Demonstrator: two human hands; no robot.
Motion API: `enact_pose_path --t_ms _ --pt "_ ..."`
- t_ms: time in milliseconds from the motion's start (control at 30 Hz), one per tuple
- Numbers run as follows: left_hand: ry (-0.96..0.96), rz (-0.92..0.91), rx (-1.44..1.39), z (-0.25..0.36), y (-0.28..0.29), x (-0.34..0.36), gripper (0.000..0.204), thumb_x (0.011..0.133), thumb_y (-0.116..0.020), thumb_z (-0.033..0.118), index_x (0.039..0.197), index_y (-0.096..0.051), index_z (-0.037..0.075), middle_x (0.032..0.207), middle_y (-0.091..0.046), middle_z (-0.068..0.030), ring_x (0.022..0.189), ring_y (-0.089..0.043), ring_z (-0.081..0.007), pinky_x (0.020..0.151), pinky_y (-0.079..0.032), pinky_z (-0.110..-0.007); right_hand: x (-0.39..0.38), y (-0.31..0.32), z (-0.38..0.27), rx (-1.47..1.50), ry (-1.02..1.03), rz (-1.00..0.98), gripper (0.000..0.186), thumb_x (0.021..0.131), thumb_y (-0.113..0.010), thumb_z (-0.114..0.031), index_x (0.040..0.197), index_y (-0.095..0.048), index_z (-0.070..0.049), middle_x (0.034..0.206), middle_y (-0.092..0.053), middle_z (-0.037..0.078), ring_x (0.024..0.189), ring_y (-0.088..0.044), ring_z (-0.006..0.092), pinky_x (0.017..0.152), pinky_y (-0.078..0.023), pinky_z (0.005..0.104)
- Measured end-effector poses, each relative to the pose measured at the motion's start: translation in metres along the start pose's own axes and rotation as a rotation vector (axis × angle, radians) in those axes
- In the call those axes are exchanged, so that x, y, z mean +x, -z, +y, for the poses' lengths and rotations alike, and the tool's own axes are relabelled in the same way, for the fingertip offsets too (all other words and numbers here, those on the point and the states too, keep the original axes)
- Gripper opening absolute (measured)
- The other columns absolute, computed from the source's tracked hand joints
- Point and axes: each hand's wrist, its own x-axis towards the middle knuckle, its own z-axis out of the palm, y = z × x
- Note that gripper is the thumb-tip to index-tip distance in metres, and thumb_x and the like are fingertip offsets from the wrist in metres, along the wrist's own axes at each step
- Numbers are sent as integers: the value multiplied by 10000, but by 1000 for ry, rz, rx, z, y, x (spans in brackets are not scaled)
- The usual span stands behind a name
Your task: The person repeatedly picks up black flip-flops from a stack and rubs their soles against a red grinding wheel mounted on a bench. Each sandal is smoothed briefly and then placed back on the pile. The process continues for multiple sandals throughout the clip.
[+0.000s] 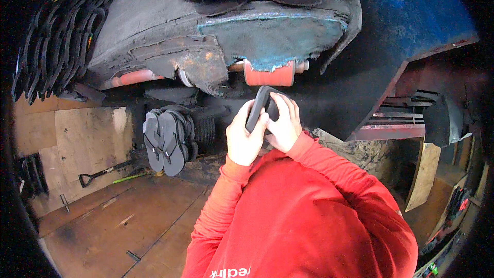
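Both my hands hold one dark grey flip-flop sole [260, 105] upright, just below an orange-red roller [268, 74] of a grimy machine [170, 36]. My left hand [244, 134] grips the sole's left edge from below. My right hand [284, 121] clasps its right side, fingers curled over the top. My red sleeves come up from the lower edge.
A row of grey flip-flops [167, 141] stands on edge to the left under the machine. Stacks of black soles [56, 36] fill the upper left. A black-handled tool [103, 172] lies on the plywood floor [103, 226]. A blue panel [406, 15] rises at the right.
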Motion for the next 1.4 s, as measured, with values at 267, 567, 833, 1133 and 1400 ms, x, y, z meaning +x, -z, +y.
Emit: enact_pose_path --t_ms 267,567,833,1133,1400 --pt "-11 -60 444 -3 -13 42 363 918 -675 373 1024 -713 28 865 -708 -222 803 -712 -375 684 -556 -413 4 -11 8 130 -211 -126 716 634 -821 -202 1319 -619 -253 1447 -424 254 1214 -469 450 991 -427 535" --pt "-43 -45 323 -10 -8 28 390 933 -693 353 1144 -705 25 880 -728 -191 787 -742 -239 702 -553 -331 1 -7 16 125 -58 -39 745 584 -813 -137 1298 -629 -247 1442 -436 258 1266 -462 456 1019 -424 541" --pt "-157 47 309 6 -9 23 351 914 -699 300 1117 -700 15 901 -711 -224 787 -724 -350 686 -556 -395 2 -4 10 50 3 17 670 615 -802 -160 1262 -643 -232 1427 -455 262 1241 -476 453 1000 -430 547" --pt "-64 89 280 -12 -10 12 390 898 -736 227 1180 -676 -36 987 -728 -219 886 -731 -292 798 -558 -348 3 -8 21 15 48 -29 695 594 -790 -133 1259 -641 -272 1475 -422 234 1338 -425 425 1089 -368 560" --pt "-345 81 308 -48 16 -17 445 861 -753 52 1275 -626 -53 1306 -636 -226 1215 -626 -324 1040 -470 -367 -21 -24 33 1082 -728 40 679 939 -666 -363 1492 -404 -68 1524 -387 201 1409 -389 379 1143 -346 548"
